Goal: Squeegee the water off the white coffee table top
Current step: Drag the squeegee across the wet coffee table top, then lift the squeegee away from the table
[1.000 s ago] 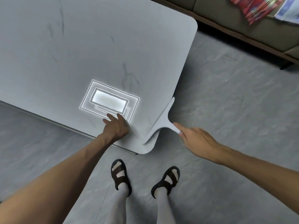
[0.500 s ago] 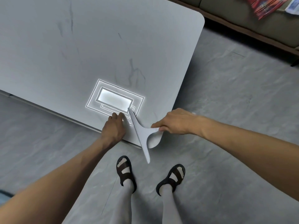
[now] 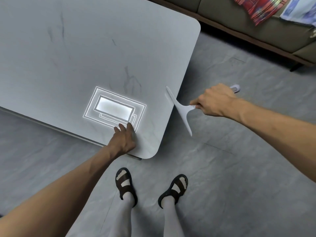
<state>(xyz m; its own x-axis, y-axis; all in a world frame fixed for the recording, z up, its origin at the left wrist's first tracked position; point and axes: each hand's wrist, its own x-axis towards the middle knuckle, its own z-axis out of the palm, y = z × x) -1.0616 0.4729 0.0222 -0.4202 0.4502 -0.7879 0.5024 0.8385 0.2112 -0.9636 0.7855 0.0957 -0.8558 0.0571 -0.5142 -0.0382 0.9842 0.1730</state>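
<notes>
The white coffee table top (image 3: pixel 89 53), marbled with faint grey veins, fills the upper left; its rounded near corner points toward my feet. My right hand (image 3: pixel 215 101) is closed around the handle of a white squeegee (image 3: pixel 179 110). The blade hangs just off the table's right edge, mostly over the floor, with its far tip at the edge. My left hand (image 3: pixel 124 140) rests flat on the table near the front corner, fingers spread. A bright reflection of a ceiling light (image 3: pixel 114 108) shines on the top just beyond those fingers. Water is too faint to make out.
A grey tiled floor (image 3: pixel 239 168) surrounds the table. An olive sofa (image 3: pixel 256 28) with a dark wooden base runs along the top right, with colourful cloth (image 3: pixel 256 9) on it. My sandalled feet (image 3: pixel 126 185) stand just below the table corner.
My right hand took hold of the squeegee, swept it across the near corner, then carried it right, off the table's right edge. My left hand stayed flat on the table.
</notes>
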